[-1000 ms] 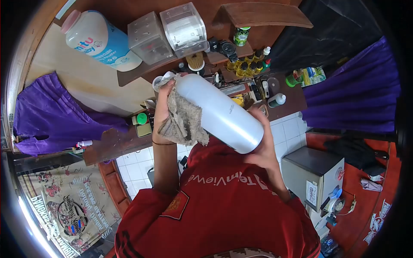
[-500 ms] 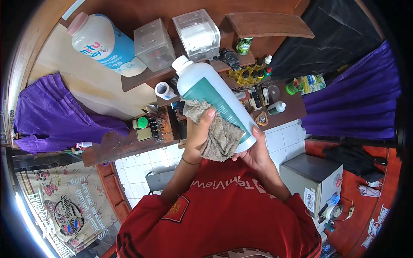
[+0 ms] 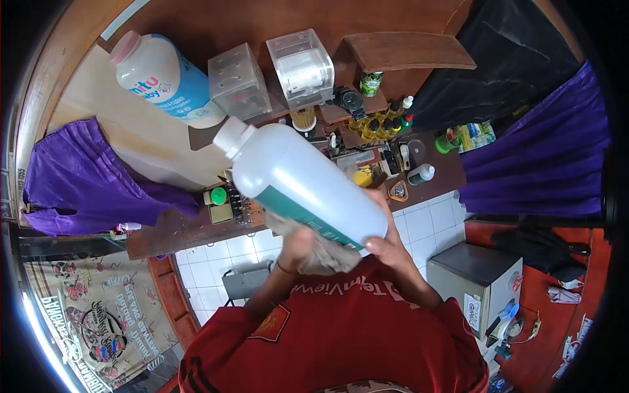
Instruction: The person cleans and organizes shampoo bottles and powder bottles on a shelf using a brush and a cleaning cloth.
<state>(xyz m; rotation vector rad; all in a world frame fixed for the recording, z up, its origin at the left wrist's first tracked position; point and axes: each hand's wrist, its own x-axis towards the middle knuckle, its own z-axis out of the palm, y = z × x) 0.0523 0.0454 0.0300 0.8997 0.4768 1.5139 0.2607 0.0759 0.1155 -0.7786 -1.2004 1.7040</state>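
Observation:
A large white plastic bottle (image 3: pixel 308 177) with a white cap and a green label is tilted in front of me, its cap toward the upper left. My right hand (image 3: pixel 388 245) grips it near the base, with the thumb on the near side. My left hand (image 3: pixel 298 247) is closed on a grey-brown cloth (image 3: pixel 335 255) and presses it along the bottle's lower side, over part of the label. The left fingers are slightly blurred and partly hidden by the cloth.
On the shelf beyond stand a baby powder bottle (image 3: pixel 167 85) and clear plastic boxes (image 3: pixel 301 65). Several small yellow bottles (image 3: pixel 377 128) and a black watch (image 3: pixel 348 99) sit further right. A small fridge (image 3: pixel 475 281) stands at lower right, with a purple curtain (image 3: pixel 537 150) above.
The bottle has rolled, turning its label downward and showing more plain white side. Its cap end has swung left and down. My left hand and the cloth have moved lower along it.

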